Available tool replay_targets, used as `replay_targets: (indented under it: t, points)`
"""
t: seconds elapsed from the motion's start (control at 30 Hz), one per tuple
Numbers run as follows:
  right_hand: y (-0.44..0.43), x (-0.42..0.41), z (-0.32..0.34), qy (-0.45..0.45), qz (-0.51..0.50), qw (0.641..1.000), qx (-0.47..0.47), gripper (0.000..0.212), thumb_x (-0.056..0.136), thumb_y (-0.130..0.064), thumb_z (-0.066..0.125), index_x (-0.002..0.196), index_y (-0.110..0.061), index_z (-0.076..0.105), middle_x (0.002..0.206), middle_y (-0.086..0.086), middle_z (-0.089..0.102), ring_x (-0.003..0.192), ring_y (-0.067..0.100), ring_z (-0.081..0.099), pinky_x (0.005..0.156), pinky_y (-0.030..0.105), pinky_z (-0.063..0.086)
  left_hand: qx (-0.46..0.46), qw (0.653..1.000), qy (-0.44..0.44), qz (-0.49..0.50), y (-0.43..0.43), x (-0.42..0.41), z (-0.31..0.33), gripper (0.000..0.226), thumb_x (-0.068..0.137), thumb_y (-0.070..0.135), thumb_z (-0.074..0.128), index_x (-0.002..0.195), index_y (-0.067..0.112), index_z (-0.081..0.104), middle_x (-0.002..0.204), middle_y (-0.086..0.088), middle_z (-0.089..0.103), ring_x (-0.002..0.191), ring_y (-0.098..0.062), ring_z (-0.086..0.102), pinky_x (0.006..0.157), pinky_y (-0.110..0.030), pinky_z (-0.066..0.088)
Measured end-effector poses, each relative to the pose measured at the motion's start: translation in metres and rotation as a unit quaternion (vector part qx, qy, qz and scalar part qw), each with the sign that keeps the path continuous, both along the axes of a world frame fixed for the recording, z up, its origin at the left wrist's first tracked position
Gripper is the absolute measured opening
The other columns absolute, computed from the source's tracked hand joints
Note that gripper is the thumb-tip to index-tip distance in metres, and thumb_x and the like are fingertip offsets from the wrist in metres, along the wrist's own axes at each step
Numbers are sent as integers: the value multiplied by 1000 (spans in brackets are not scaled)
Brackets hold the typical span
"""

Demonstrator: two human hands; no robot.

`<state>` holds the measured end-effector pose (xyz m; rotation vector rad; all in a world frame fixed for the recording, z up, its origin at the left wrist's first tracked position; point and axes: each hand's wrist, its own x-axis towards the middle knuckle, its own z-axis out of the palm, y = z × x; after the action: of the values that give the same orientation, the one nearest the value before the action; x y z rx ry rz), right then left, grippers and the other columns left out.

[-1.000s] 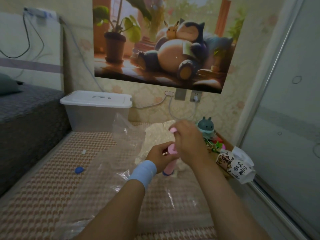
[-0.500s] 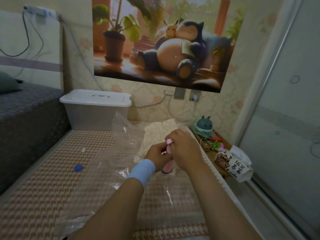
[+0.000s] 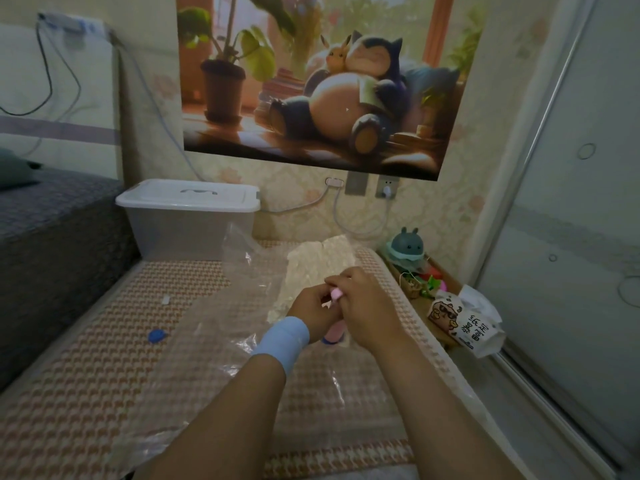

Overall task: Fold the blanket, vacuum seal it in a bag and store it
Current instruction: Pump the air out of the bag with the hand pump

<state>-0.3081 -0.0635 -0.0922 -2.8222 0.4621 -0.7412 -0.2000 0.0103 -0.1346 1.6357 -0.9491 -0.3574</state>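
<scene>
Both hands were at the middle of the woven mat [image 3: 86,375], closed together around a pink hand pump [image 3: 335,331]. The left hand [image 3: 310,311], with a pale blue wristband [image 3: 285,337] at the wrist, gripped the pump's barrel with curled fingers. The right hand [image 3: 370,306] was clenched over the plunger end at the top, where a small pink tip showed between the fingers. The pump stood roughly upright, its lower end set down on the clear vacuum bag [image 3: 221,327]; the exact contact point was hidden by the hands. The bag lay spread flat on the mat, its plastic creased and glinting. The cream blanket [image 3: 311,268] lay folded at the far end of the bag, just beyond the hands, apparently under the film. A small blue cap [image 3: 157,336] and a small white piece [image 3: 165,300] lay loose on the mat to the left, apart from the bag's edge. A lidded translucent storage box [image 3: 188,216] stood against the wall behind the bag. A tissue pack [image 3: 464,320] and a round teal toy [image 3: 405,247] sat beside the mat on the right.
</scene>
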Motion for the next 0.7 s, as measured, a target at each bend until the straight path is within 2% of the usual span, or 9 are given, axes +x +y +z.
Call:
replay_targets:
  t: [0.07,0.13,0.27,0.33,0.4,0.47,0.57,0.63,0.7]
  points:
    - [0,0,7,1,11,1000,-7,44,82,-29,39,112,-19,69,110,3,58,98,29,54,81,48,48,-6,1000,-1,7,1,-1,2,21,85,24,65,105,22,67,103,3,70,101,-16,64,90,-39,52]
    - [4,-3,29,-41,26,998,-46,32,80,-24,44,99,-18,69,99,3,59,90,30,54,76,46,47,-24,1000,3,-2,1,-1,3,24,83,19,70,104,29,66,102,5,70,100,-14,63,90,-35,52]
    - [16,-18,82,-223,39,970,-92,27,93,-21,44,101,-15,69,97,3,62,89,24,56,74,38,45,-29,999,6,-11,-3,-1,6,45,79,22,77,121,27,63,118,7,64,106,-13,60,90,-33,52]
    - [19,-20,90,-287,53,950,-110,28,93,-19,44,104,-13,70,98,4,64,91,23,57,76,36,44,-22,1000,6,-12,-6,0,7,44,77,23,77,119,26,62,118,6,63,104,-15,60,87,-34,54]
    - [16,-16,75,-305,48,947,-93,29,93,-14,45,106,-11,71,101,4,63,95,20,56,80,32,43,-26,999,9,-17,-6,-2,7,41,76,20,78,114,23,61,114,4,63,98,-15,60,81,-29,54]
    - [3,-9,45,-250,42,967,-39,29,91,-11,47,107,-12,71,105,2,61,98,18,54,84,36,45,-43,998,26,-31,-7,-6,9,43,76,14,77,115,21,60,109,3,63,91,-12,60,74,-19,54]
    - [-10,0,3,-100,33,993,46,34,86,-19,45,109,-18,70,107,1,58,98,21,54,85,45,48,-45,998,16,-36,-8,-10,7,44,79,7,72,120,16,58,107,1,64,92,-10,60,70,-7,49]
    - [-10,3,0,-42,19,997,55,40,85,-27,41,113,-21,69,108,2,58,98,23,54,85,45,48,-65,998,0,-21,-8,-9,3,38,80,12,70,115,21,59,109,3,65,99,-15,61,74,-10,50]
    - [-7,-1,13,-37,25,999,25,38,85,-29,42,109,-20,70,104,3,60,94,24,55,81,43,48,-90,996,18,-17,-8,-6,2,36,74,17,73,105,30,60,104,8,66,95,-13,63,77,-21,54]
